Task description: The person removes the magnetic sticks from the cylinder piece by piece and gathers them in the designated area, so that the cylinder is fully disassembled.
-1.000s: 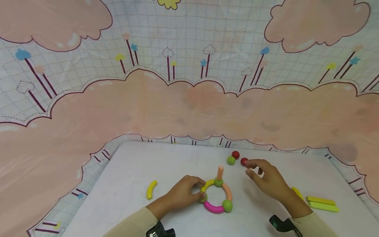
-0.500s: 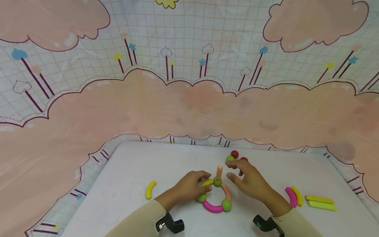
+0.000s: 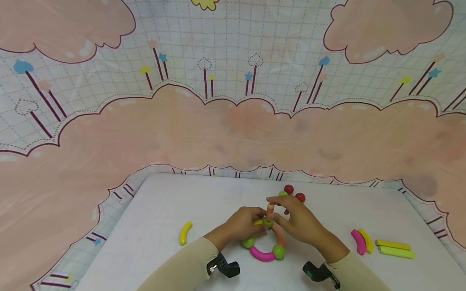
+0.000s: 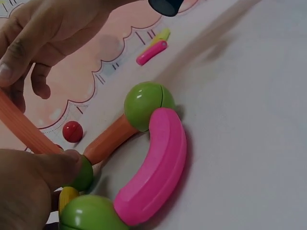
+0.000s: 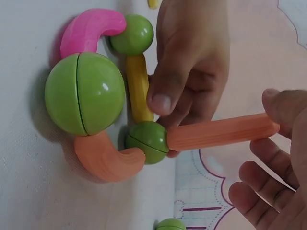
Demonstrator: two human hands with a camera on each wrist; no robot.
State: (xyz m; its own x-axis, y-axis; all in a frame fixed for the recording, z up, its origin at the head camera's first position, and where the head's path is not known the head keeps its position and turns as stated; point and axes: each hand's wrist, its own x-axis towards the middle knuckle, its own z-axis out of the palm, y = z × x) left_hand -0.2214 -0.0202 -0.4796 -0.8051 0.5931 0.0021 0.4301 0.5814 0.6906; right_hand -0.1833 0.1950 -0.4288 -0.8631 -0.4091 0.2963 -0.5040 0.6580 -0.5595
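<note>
A ring of curved rods and green balls lies on the white tabletop, with a pink curved rod (image 3: 262,254), an orange curved rod (image 5: 108,158) and a yellow rod (image 5: 138,88). From its far green ball (image 5: 147,142) rises a straight orange rod (image 5: 220,132). My left hand (image 3: 245,223) holds that ball, thumb on the near side and fingers behind it. Thumb and forefinger of my right hand (image 3: 300,220) pinch the free end of the straight orange rod. Two more green balls (image 3: 278,251) join the ring's near parts.
Two red balls (image 3: 300,197) and a loose green ball (image 3: 282,193) lie beyond the right hand. A yellow curved rod (image 3: 185,233) sits to the left. Pink (image 3: 358,241) and yellow curved rods lie right, beside two straight yellow-green rods (image 3: 396,252).
My right hand has moved left from beside the red balls to the upright orange rod. My left hand has slid from the ring's left side to its far green ball.
</note>
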